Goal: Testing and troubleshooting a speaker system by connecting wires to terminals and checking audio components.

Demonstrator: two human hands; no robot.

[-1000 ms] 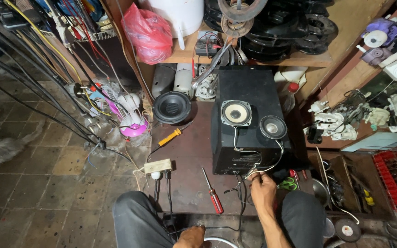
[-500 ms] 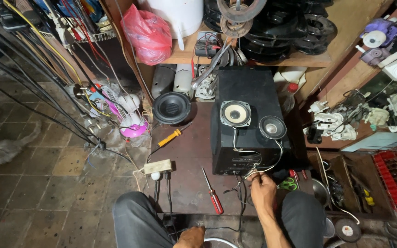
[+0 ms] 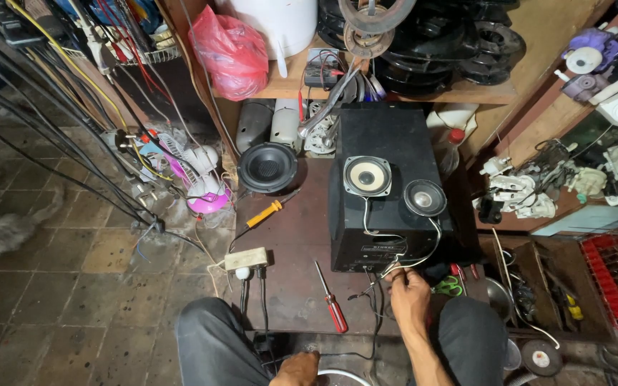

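A black speaker cabinet (image 3: 388, 193) lies on a low brown board (image 3: 287, 286), with a pale-coned speaker driver (image 3: 367, 175) and a smaller dark driver (image 3: 424, 197) resting loose on top. Thin wires (image 3: 402, 261) run from both drivers down to the cabinet's front edge. My right hand (image 3: 408, 297) pinches these wires just below the cabinet. My left hand (image 3: 298, 370) is low at the bottom edge, gripping a pale curved rim (image 3: 337, 375); most of that rim is cut off. My knees frame the board on either side.
A red-handled screwdriver (image 3: 330, 304) and an orange-handled tool (image 3: 265, 213) lie on the board. A white plug adapter (image 3: 246, 259) with black cords sits near its left edge. A round black woofer (image 3: 267, 167) leans behind. Cluttered shelves, a red bag (image 3: 234, 53) and cables surround.
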